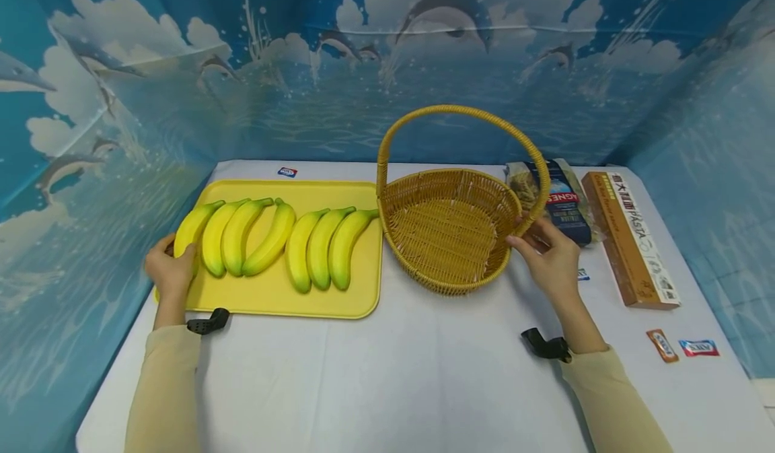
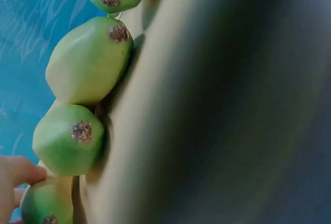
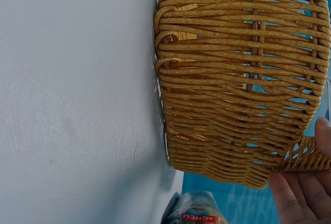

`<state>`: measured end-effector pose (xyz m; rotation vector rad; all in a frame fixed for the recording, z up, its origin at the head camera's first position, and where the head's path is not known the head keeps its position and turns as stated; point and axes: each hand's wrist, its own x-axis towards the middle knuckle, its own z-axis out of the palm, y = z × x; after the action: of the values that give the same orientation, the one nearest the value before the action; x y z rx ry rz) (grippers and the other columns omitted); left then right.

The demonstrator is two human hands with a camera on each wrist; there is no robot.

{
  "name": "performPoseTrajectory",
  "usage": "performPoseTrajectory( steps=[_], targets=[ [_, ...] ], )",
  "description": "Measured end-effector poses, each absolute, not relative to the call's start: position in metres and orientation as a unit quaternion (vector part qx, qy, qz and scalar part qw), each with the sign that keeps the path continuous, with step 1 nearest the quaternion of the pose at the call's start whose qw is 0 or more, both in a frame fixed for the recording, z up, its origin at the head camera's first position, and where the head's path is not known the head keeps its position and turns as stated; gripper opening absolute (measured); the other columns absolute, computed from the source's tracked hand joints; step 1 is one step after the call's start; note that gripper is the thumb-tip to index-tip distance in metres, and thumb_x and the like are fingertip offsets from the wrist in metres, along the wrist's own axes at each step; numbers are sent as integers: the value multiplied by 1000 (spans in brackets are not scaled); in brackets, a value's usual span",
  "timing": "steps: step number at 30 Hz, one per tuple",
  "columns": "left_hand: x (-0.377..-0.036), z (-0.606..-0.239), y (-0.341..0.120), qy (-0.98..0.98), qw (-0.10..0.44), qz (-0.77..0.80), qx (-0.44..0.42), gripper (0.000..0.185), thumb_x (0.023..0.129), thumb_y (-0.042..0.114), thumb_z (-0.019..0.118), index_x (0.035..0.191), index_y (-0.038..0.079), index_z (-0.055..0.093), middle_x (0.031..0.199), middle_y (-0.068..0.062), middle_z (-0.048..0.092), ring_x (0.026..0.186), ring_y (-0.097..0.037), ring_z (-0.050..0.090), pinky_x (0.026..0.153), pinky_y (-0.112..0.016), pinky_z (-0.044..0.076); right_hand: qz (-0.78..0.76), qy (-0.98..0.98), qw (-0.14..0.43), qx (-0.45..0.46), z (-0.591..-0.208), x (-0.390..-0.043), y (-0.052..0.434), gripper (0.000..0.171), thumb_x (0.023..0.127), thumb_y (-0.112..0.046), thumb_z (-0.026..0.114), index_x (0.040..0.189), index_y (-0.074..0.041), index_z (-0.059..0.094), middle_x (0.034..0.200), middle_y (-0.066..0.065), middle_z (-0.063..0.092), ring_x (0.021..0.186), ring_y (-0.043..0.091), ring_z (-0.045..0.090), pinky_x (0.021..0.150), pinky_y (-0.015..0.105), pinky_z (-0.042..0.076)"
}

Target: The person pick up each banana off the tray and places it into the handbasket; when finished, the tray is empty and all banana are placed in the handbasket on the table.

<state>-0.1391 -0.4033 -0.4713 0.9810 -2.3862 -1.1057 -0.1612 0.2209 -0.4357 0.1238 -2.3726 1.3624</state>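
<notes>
A yellow tray (image 1: 266,305) on the left bears several bananas in a row. At its left end my left hand (image 1: 169,268) holds the outermost banana (image 1: 192,227), thumb on the near side and fingers round its outer side. In the left wrist view fingertips (image 2: 26,172) press on that banana (image 2: 49,200), next to other green banana ends. Right of the tray stands a wicker basket (image 1: 448,237) with a tall arched handle, nothing inside it. My right hand (image 1: 551,258) grips the basket where the handle meets the rim; the right wrist view shows its woven side (image 3: 238,89).
Behind my right hand lies a bag of pasta (image 1: 566,204), with a long brown pasta box (image 1: 632,241) beside it. Small wrapped snacks (image 1: 662,345) lie at the right, another small packet (image 1: 287,171) behind the tray. A dolphin-print curtain (image 1: 290,116) borders the white table (image 1: 375,386).
</notes>
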Motion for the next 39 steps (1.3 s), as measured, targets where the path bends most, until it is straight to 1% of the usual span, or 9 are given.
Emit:
performPoseTrajectory(
  steps=[6,9,14,16,20,25,28,33,39],
  targets=[
    [-134,-460,-394,-819,227,-391,353,52,93,25,59,142,7,52,137,-19,53,121,-31,51,105,-41,41,487,-850,199,44,-437,-162,221,48,81,-5,77,127,-2,65,119,21,68,97,-18,53,81,8,50],
    [-129,-447,-378,-809,265,-402,337,50,90,26,63,137,9,58,134,-16,57,108,-16,54,108,-36,35,485,-850,201,45,-437,-162,222,47,82,-6,77,126,0,64,118,20,68,97,-19,53,81,7,49],
    [-121,-422,-338,-804,330,-424,257,44,85,23,70,126,9,67,114,0,62,89,9,45,87,-18,39,481,-852,202,46,-436,-162,222,47,82,-8,77,126,1,64,118,18,69,98,-19,53,82,7,49],
    [-120,-412,-319,-809,350,-425,205,41,84,19,72,123,6,68,110,-1,63,89,11,47,77,-14,41,482,-851,201,47,-436,-162,223,47,82,-7,77,126,1,64,119,19,68,98,-18,53,82,8,50],
    [-121,-396,-277,-816,378,-428,91,38,80,10,74,117,2,71,109,-15,68,88,4,54,74,-12,43,488,-850,197,43,-436,-162,223,48,81,-6,77,127,-2,64,119,21,67,97,-16,55,82,12,52],
    [-128,-384,-220,-825,364,-432,-31,38,76,8,75,113,1,72,107,-20,69,88,-23,61,73,-14,44,489,-849,197,40,-438,-164,222,49,80,-6,78,127,-2,65,119,21,68,98,-17,55,81,10,51],
    [-137,-380,-187,-832,338,-431,-87,40,75,10,76,114,1,71,106,-19,69,89,-31,61,71,-21,47,493,-846,197,44,-438,-163,223,48,80,-6,78,126,-2,65,119,21,68,98,-17,55,81,9,51],
    [-157,-384,-138,-845,291,-427,-140,39,76,14,73,114,2,71,108,-15,70,91,-30,59,68,-35,50,493,-847,194,45,-438,-162,223,46,81,-8,77,125,-1,65,117,19,69,97,-17,54,81,9,50],
    [-185,-393,-92,-861,232,-418,-171,40,78,18,70,116,5,71,107,-13,70,92,-29,57,74,-40,47,489,-849,197,48,-439,-163,225,47,80,-6,78,126,-2,65,117,19,69,97,-18,53,82,10,51]
  ],
)
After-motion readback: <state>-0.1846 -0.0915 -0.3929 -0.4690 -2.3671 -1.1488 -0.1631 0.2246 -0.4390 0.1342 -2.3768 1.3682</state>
